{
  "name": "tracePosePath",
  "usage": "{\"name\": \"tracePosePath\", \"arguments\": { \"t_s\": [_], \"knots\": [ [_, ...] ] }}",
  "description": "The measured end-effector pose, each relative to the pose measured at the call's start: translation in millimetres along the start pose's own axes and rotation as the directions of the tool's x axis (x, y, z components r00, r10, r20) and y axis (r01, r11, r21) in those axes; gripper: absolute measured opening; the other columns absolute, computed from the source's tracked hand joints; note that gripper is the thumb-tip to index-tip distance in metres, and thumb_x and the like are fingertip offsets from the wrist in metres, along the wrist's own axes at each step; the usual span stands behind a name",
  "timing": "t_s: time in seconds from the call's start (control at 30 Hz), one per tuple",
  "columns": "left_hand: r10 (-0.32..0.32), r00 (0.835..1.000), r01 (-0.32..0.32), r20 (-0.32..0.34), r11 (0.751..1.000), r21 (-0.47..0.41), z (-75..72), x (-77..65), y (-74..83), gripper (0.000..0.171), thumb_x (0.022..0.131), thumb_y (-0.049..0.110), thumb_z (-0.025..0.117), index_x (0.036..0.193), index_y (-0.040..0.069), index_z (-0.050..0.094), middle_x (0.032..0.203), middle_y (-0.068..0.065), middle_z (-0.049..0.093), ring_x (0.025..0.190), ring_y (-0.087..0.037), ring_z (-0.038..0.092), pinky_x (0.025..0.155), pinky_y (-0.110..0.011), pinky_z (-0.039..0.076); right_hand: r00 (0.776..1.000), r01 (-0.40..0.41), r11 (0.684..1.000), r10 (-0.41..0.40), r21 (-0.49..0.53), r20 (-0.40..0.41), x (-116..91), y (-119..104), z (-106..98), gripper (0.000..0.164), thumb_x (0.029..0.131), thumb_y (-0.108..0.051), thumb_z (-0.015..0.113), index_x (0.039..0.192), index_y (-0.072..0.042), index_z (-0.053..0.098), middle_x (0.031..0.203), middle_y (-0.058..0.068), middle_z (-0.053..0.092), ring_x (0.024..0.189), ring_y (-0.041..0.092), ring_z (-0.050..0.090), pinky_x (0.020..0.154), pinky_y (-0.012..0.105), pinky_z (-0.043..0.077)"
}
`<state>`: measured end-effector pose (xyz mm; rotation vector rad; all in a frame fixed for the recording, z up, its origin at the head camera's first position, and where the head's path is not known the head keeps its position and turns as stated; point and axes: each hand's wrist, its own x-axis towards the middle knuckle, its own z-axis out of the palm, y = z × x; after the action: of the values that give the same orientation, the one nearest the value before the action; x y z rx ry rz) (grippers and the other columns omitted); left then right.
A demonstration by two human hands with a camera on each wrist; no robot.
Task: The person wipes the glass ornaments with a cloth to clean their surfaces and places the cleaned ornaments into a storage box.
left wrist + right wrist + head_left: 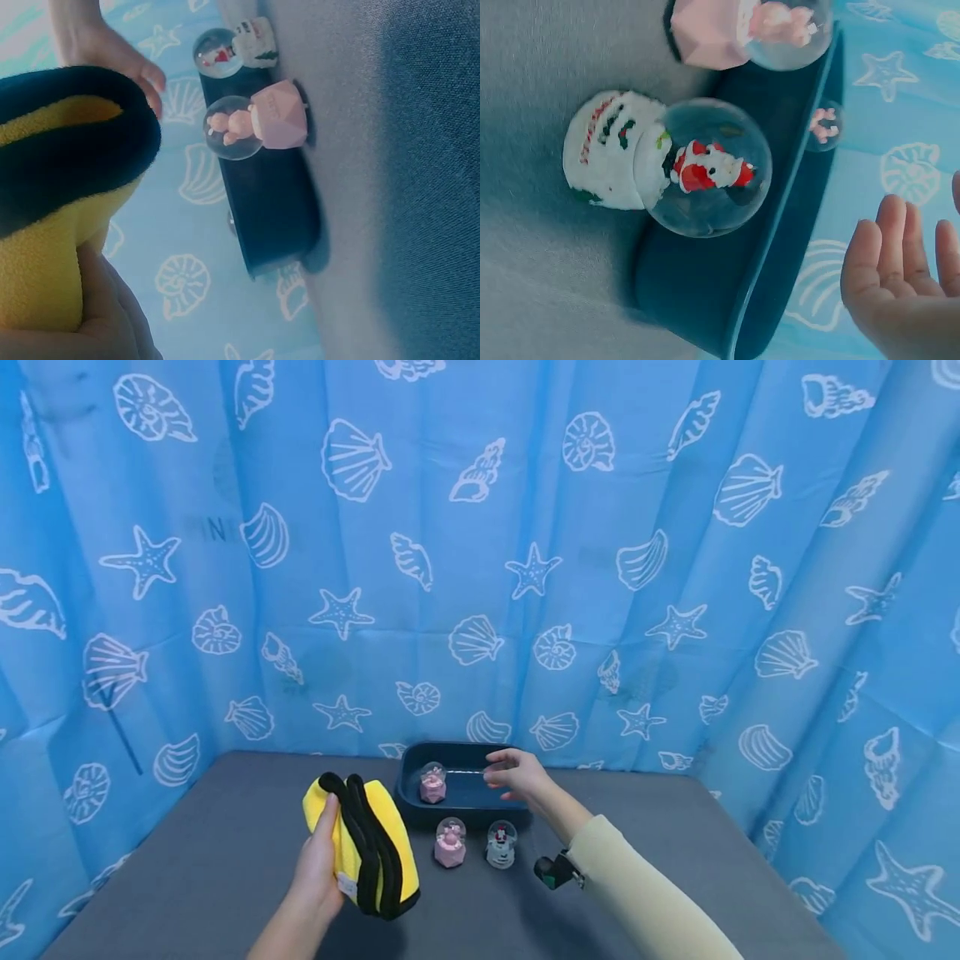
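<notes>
My left hand [318,868] grips a folded yellow towel [401,843] with black edging, thumb on its near side. Above the right part of a dark blue tray [465,817] hovers my right hand [525,775], its fingers apart and loosely bent with nothing visible between them. Inside the tray's left end is a pink snow globe [432,785]. In front of the tray stand a second pink snow globe [450,843] and a white snow globe [501,845] with a red Santa figure [709,166]. The right wrist view shows the right hand [904,289] beyond the tray's rim.
A grey cloth-covered table [217,860] lies under everything. Behind it and along both sides hangs a blue curtain [450,593] with white shell and starfish prints. A small black device [557,868] is strapped at the right wrist.
</notes>
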<state>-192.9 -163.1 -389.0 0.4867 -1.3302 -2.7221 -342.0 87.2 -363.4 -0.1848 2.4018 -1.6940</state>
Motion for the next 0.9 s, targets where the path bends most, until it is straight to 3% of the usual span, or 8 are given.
{"name": "tracePosePath", "arguments": {
  "t_s": [0.17, 0.4, 0.6, 0.9],
  "knots": [
    [-0.014, 1.0, 0.014, 0.01, 1.0, -0.011, -4.9, -0.3, 1.3, 0.03, 0.088, 0.061, 0.056, 0.086, 0.034, 0.068, 0.085, 0.018, 0.067, 0.081, 0.001, 0.064, 0.077, -0.017, 0.05, 0.995, 0.1, 0.995, -0.1, 0.024, 0.0, -15.1, 11.6, -4.4, 0.03, 0.093, -0.006, 0.064, 0.122, 0.001, 0.06, 0.107, 0.013, 0.067, 0.092, 0.022, 0.064, 0.078, 0.044, 0.054],
    [-0.031, 0.999, 0.031, 0.011, 0.999, -0.028, -5.6, -0.4, 2.2, 0.03, 0.088, 0.061, 0.056, 0.087, 0.034, 0.068, 0.086, 0.017, 0.067, 0.081, 0.0, 0.064, 0.077, -0.017, 0.051, 0.974, 0.218, 0.973, -0.222, 0.08, 0.038, -30.5, 36.1, -10.8, 0.032, 0.094, -0.01, 0.064, 0.122, 0.004, 0.057, 0.116, 0.019, 0.064, 0.104, 0.026, 0.063, 0.087, 0.048, 0.051],
    [-0.042, 0.999, 0.042, 0.006, 0.999, -0.027, -4.9, -0.2, 2.3, 0.03, 0.087, 0.062, 0.056, 0.087, 0.034, 0.067, 0.085, 0.017, 0.066, 0.081, 0.0, 0.064, 0.076, -0.017, 0.051, 0.968, 0.232, 0.969, -0.238, 0.08, 0.082, -35.1, 51.4, -15.8, 0.038, 0.094, -0.012, 0.064, 0.127, 0.003, 0.055, 0.123, 0.02, 0.061, 0.112, 0.031, 0.059, 0.09, 0.044, 0.05],
    [-0.041, 0.999, 0.041, -0.002, 0.999, -0.02, -0.3, -2.2, 1.9, 0.031, 0.086, 0.062, 0.057, 0.088, 0.033, 0.066, 0.085, 0.017, 0.066, 0.081, 0.0, 0.064, 0.077, -0.017, 0.051, 0.974, 0.177, 0.981, -0.187, 0.083, 0.131, -36.7, 73.2, -19.9, 0.044, 0.094, -0.015, 0.065, 0.132, 0.003, 0.052, 0.131, 0.023, 0.056, 0.121, 0.036, 0.052, 0.093, 0.051, 0.047]
  ]
}}
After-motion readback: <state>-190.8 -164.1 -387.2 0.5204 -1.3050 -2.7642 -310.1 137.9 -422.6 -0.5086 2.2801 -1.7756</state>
